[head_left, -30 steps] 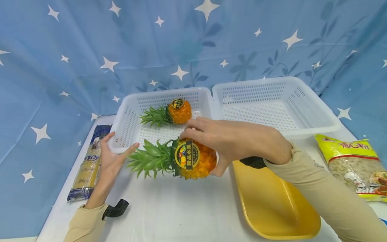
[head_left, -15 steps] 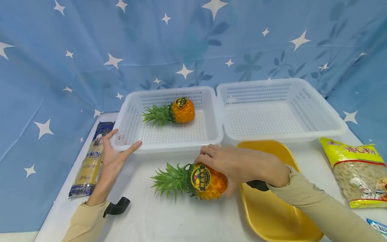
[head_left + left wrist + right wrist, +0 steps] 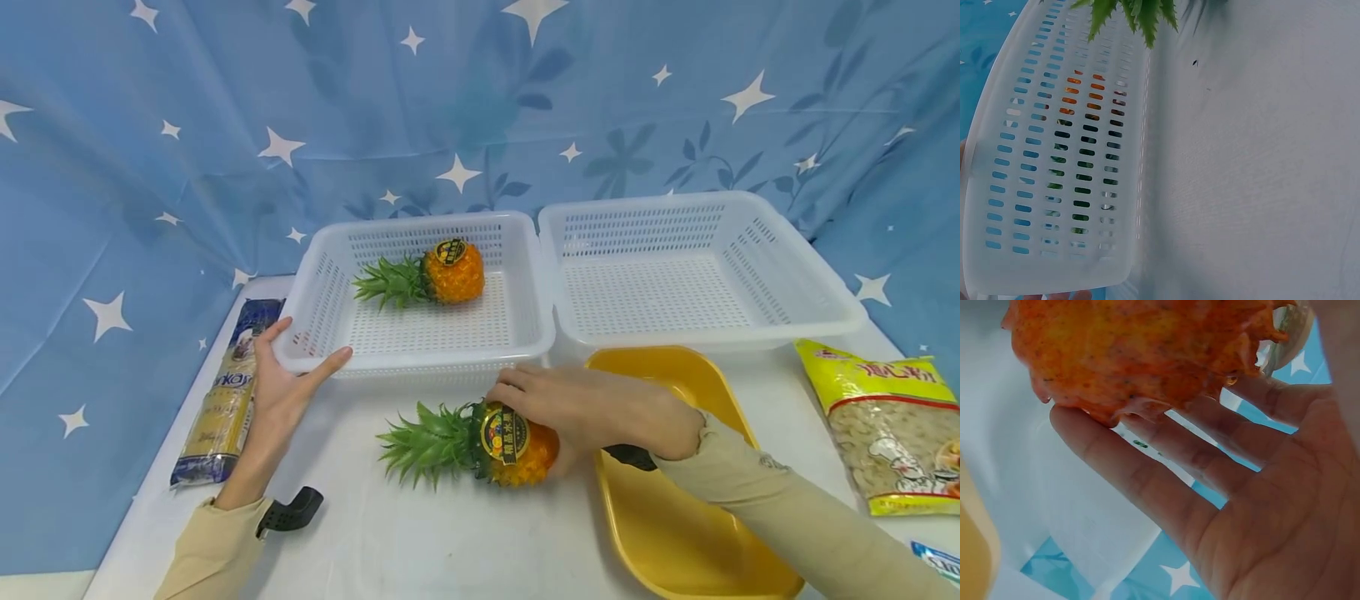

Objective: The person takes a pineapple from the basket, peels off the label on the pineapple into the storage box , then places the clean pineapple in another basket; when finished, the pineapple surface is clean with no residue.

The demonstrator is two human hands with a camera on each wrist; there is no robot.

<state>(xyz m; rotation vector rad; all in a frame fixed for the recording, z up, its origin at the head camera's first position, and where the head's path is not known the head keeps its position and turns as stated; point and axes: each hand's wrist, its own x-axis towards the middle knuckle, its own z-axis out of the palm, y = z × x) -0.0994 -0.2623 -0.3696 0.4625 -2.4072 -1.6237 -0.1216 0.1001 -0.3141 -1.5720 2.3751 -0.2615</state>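
Note:
In the head view, my right hand (image 3: 592, 408) grips the orange body of a pineapple (image 3: 538, 454), whose green crown points left, low over the white table. The right wrist view shows its fingers (image 3: 1129, 469) bent against the orange skin (image 3: 1135, 356); the thumb is out of sight there. My left hand (image 3: 281, 404) holds the front left corner of a white perforated basket (image 3: 442, 360), thumb along the front rim and fingers at the left side. Another pineapple (image 3: 457, 279) lies inside this basket. The left wrist view has the slotted basket wall (image 3: 1054, 269) and crown leaves (image 3: 1138, 15).
A second white basket (image 3: 712, 340) adjoins the first on the right. A yellow tray (image 3: 675, 517) lies under the right forearm. A pasta packet (image 3: 225, 392) is left of the left hand; a yellow-topped bag (image 3: 885, 425) sits far right. A blue starry curtain (image 3: 375, 108) hangs behind.
My right hand has brought the pineapple down and to the right, away from the basket's front, and it has barely moved since half a second ago. The left hand keeps its hold on the corner.

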